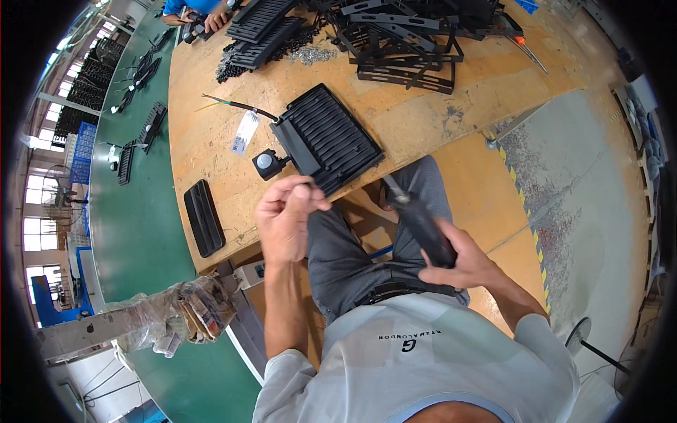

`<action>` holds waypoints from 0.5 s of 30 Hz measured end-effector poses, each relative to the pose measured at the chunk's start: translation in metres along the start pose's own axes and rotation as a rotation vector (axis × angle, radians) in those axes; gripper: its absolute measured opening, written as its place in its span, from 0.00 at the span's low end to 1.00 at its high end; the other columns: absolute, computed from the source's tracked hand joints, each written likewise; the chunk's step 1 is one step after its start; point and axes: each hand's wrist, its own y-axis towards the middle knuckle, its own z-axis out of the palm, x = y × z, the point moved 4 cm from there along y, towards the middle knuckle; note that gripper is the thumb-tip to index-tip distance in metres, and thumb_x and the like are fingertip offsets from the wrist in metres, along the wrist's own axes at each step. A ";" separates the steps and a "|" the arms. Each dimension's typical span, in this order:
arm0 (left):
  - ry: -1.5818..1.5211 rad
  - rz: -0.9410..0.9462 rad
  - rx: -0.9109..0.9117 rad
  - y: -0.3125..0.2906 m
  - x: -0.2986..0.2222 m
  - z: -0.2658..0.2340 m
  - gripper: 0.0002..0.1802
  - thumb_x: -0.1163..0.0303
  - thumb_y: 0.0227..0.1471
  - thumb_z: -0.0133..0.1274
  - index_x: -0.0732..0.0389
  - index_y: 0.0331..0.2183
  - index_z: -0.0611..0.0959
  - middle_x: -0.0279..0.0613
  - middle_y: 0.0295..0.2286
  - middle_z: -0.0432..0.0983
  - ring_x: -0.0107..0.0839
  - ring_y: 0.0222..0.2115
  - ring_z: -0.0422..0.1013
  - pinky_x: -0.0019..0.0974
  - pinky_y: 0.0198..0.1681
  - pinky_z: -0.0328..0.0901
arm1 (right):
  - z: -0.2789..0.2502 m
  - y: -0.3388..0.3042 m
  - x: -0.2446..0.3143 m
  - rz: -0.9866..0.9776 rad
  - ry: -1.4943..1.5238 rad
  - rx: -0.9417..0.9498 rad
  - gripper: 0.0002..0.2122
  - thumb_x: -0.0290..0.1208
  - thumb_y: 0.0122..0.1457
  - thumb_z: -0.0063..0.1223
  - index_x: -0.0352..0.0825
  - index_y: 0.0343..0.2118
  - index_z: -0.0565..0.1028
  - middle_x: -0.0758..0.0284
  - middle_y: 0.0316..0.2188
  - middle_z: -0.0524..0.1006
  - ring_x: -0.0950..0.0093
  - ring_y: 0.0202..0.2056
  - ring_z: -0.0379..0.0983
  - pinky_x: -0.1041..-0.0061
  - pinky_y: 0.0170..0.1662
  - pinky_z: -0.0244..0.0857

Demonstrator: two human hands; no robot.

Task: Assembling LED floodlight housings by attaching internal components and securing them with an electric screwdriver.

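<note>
Pale shirt (381,363) filled the near view, and beyond it my hands stood apart: right hand (462,262) wrapped round a blurred black power driver (427,229), left hand (284,220) pinched, on what I couldn't tell! Just ahead on the wooden bench (416,116) lay the black finned housing (331,130), long axis slanting far-left to near-right, left hand nearer, right at its near edge.
</note>
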 end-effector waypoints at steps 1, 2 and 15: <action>-0.051 -0.031 -0.003 0.001 0.011 0.003 0.08 0.75 0.59 0.56 0.70 0.39 0.82 0.48 0.29 0.81 0.34 0.28 0.79 0.36 0.33 0.76 | 0.006 0.006 0.001 -0.002 0.000 -0.004 0.35 0.32 0.51 0.69 0.32 0.61 0.63 0.67 0.29 0.74 0.78 0.29 0.75 0.77 0.33 0.67; -0.051 -0.031 0.001 0.002 0.018 0.004 0.08 0.75 0.59 0.56 0.70 0.39 0.82 0.48 0.29 0.81 0.34 0.28 0.79 0.36 0.33 0.76 | 0.012 0.010 0.002 0.003 0.007 -0.008 0.35 0.33 0.52 0.68 0.32 0.61 0.62 0.65 0.31 0.75 0.76 0.32 0.76 0.76 0.36 0.68; -0.049 -0.090 0.128 0.010 0.027 0.007 0.10 0.72 0.60 0.57 0.69 0.40 0.81 0.45 0.28 0.80 0.32 0.28 0.78 0.35 0.35 0.75 | 0.026 0.025 0.010 0.009 -0.042 0.053 0.34 0.37 0.54 0.68 0.30 0.61 0.64 0.60 0.41 0.78 0.72 0.42 0.76 0.70 0.48 0.68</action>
